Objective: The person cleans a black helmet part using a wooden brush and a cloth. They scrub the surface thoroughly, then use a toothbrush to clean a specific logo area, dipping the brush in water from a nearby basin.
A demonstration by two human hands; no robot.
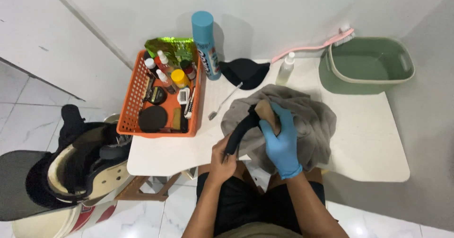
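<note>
Black and curved, a soft pad [240,130] stretches between the person's two hands above the near edge of the white table [373,138]. The bare left hand [222,160] pinches its lower end between thumb and fingers, seemingly to keep it taut, while the right hand [280,136], in a thin blue glove, is closed around its upper end together with a fold of the grey cloth [307,120], as if pressing fabric against the pad. That cloth lies bunched and rumpled on the table under the hands, limp and matte. An orange plastic basket [132,103] with latticed walls sits at the table's left end, keeping small bottles, a round black tin and a brush together within reach. Just beside it stands a tall blue spray can [206,44], upright, and near that a second black pad [246,71] lies flat with a slim metal tool [224,102] next to it. A small clear bottle [285,69] stands behind the cloth. At the far right a green plastic tub [371,60] rests partly on the table, a pink long-handled brush [312,46] leaning along the wall behind it. Down on the tiled floor [28,105] to the left sits a helmet [80,172] turned open side up, its cream shell and dark lining showing.
</note>
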